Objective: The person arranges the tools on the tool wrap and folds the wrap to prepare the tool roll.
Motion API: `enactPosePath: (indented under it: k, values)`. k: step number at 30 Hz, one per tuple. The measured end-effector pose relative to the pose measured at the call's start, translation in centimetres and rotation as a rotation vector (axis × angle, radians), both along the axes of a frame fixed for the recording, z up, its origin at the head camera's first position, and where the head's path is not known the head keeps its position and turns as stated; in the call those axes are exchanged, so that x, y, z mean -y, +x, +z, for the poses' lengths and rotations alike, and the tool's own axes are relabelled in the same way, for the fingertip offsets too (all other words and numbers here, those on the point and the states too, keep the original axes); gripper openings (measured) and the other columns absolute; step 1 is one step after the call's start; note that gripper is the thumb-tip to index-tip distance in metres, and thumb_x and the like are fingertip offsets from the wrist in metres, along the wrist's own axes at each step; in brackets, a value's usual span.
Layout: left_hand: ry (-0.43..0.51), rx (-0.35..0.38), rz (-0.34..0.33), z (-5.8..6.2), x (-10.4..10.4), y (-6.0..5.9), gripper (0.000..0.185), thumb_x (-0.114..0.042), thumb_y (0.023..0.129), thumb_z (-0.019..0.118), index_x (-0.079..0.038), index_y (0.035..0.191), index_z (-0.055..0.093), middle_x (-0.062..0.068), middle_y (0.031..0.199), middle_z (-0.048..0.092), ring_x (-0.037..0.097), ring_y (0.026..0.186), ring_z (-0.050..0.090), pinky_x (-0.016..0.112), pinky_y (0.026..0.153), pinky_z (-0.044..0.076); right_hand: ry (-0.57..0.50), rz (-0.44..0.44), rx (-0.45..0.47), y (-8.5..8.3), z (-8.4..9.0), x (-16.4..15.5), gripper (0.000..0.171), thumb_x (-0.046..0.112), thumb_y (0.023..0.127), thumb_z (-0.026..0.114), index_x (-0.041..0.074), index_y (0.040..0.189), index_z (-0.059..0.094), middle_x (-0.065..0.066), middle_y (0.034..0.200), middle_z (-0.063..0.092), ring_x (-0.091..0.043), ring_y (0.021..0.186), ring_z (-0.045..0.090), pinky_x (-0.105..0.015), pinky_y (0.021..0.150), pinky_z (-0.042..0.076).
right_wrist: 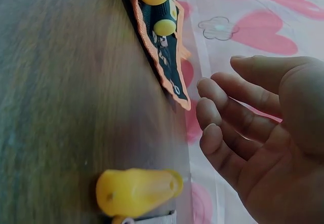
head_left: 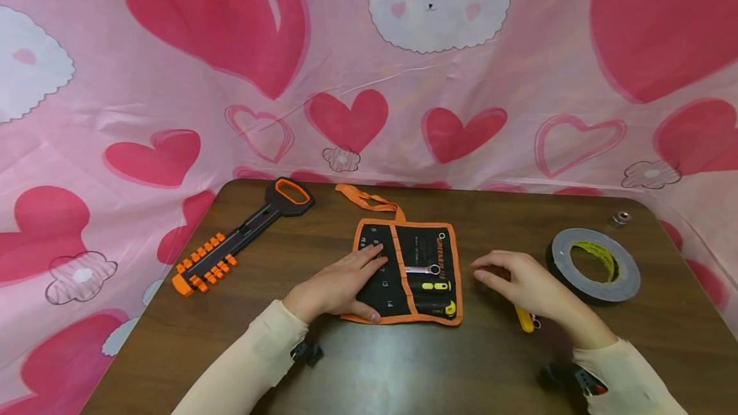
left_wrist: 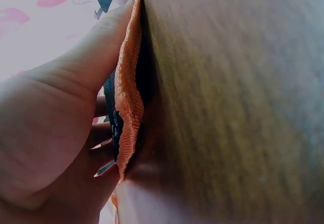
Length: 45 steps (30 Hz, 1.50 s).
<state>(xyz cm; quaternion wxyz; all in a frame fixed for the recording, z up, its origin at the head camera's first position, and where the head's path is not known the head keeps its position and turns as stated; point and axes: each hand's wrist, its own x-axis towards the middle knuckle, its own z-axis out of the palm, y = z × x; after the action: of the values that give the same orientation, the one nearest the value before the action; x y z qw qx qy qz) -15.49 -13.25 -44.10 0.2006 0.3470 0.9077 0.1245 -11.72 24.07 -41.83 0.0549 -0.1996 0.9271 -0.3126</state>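
A black tool roll [head_left: 423, 248] with orange edging lies unrolled in the middle of the brown table [head_left: 369, 364]. A small silver wrench [head_left: 423, 269] and two yellow-handled tools [head_left: 436, 286] sit in its pockets. My left hand [head_left: 346, 284] lies flat on the roll's left half, fingers straight; in the left wrist view its thumb [left_wrist: 96, 51] presses along the orange hem [left_wrist: 129, 97]. My right hand [head_left: 519, 280] hovers just right of the roll, fingers loosely curled and holding nothing [right_wrist: 243, 127]. A yellow-handled tool [head_left: 524, 320] lies on the table under that hand [right_wrist: 136, 191].
A black and orange socket rail [head_left: 236, 239] lies at the back left. A roll of grey tape [head_left: 594, 264] sits at the right, with a small metal socket [head_left: 621, 218] behind it. A pink heart-print cloth [head_left: 369, 69] hangs behind the table.
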Motion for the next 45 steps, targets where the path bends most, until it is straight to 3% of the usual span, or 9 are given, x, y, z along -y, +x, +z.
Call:
enactPosePath:
  k: [4,8,11,14,16,21,31,41,45]
  values:
    - [-0.014,-0.016,-0.006,0.1,-0.1,0.0,0.109,-0.061,0.086,0.085,-0.015,0.17,0.033,0.006,0.183,0.017,0.027,0.17,0.016,0.048,0.137,0.022,0.013,-0.023,0.004,0.4,0.0,-0.5,0.021,0.024,0.104,0.074,0.014,0.121,0.081,0.005,0.111,0.078,-0.009,0.097,0.068,-0.035,0.085,0.062]
    - [-0.02,-0.048,-0.021,0.1,-0.1,0.0,0.109,-0.064,0.086,0.084,-0.014,0.17,0.035,0.007,0.182,0.019,0.027,0.169,0.019,0.048,0.137,0.023,0.01,-0.048,0.029,0.9,0.0,-1.0,0.021,0.026,0.105,0.073,0.016,0.122,0.08,-0.002,0.12,0.08,-0.038,0.123,0.071,-0.055,0.096,0.062]
    - [-0.01,-0.073,-0.031,0.1,0.0,0.0,0.109,-0.064,0.085,0.085,-0.013,0.168,0.037,0.008,0.181,0.022,0.03,0.168,0.022,0.05,0.136,0.025,0.006,-0.067,0.041,1.1,0.1,-1.4,0.021,0.027,0.105,0.072,0.017,0.122,0.081,-0.011,0.129,0.078,-0.049,0.137,0.062,-0.055,0.095,0.063]
    - [-0.003,-0.086,-0.032,0.2,0.0,0.0,0.109,-0.064,0.084,0.086,-0.013,0.168,0.039,0.008,0.18,0.024,0.031,0.167,0.025,0.051,0.135,0.026,0.007,-0.085,0.035,1.4,0.2,-1.8,0.02,0.026,0.105,0.072,0.018,0.122,0.081,-0.015,0.134,0.076,-0.04,0.125,0.07,-0.038,0.084,0.062]
    - [-0.006,-0.089,-0.029,0.1,0.1,0.0,0.11,-0.066,0.084,0.085,-0.014,0.168,0.038,0.007,0.181,0.024,0.03,0.167,0.025,0.051,0.136,0.026,0.009,-0.091,0.028,1.6,0.2,-2.1,0.02,0.025,0.105,0.072,0.018,0.122,0.08,-0.013,0.13,0.077,-0.024,0.11,0.074,-0.029,0.078,0.059]
    - [-0.016,-0.097,-0.023,-0.1,0.2,-0.1,0.111,-0.068,0.083,0.084,-0.015,0.168,0.038,0.006,0.181,0.023,0.029,0.167,0.025,0.05,0.136,0.026,-0.006,-0.091,0.025,1.9,0.0,-2.7,0.021,0.022,0.106,0.071,0.014,0.123,0.079,0.0,0.114,0.078,0.0,0.079,0.06,-0.024,0.069,0.055]
    - [-0.024,-0.102,-0.025,-0.2,0.1,-0.3,0.111,-0.069,0.082,0.084,-0.016,0.168,0.038,0.005,0.181,0.024,0.028,0.167,0.025,0.05,0.137,0.024,0.009,-0.103,-0.007,2.7,-0.6,-3.7,0.017,0.017,0.104,0.074,0.012,0.119,0.08,0.002,0.109,0.078,0.005,0.082,0.059,-0.023,0.069,0.054]
    - [-0.022,-0.106,-0.036,-0.4,0.0,-0.4,0.112,-0.07,0.082,0.084,-0.016,0.168,0.039,0.006,0.18,0.025,0.028,0.166,0.026,0.049,0.136,0.026,0.024,-0.164,0.004,3.7,-1.3,-4.4,0.014,0.015,0.101,0.076,0.011,0.114,0.08,0.008,0.093,0.074,0.004,0.073,0.054,-0.023,0.062,0.049]
    - [-0.022,-0.107,-0.036,-0.4,0.1,-0.3,0.111,-0.071,0.082,0.083,-0.016,0.168,0.039,0.006,0.18,0.026,0.028,0.166,0.027,0.049,0.136,0.027,0.012,-0.178,-0.037,4.2,-1.7,-4.4,0.012,0.011,0.098,0.079,0.011,0.109,0.08,0.011,0.086,0.071,0.006,0.072,0.054,-0.023,0.062,0.049]
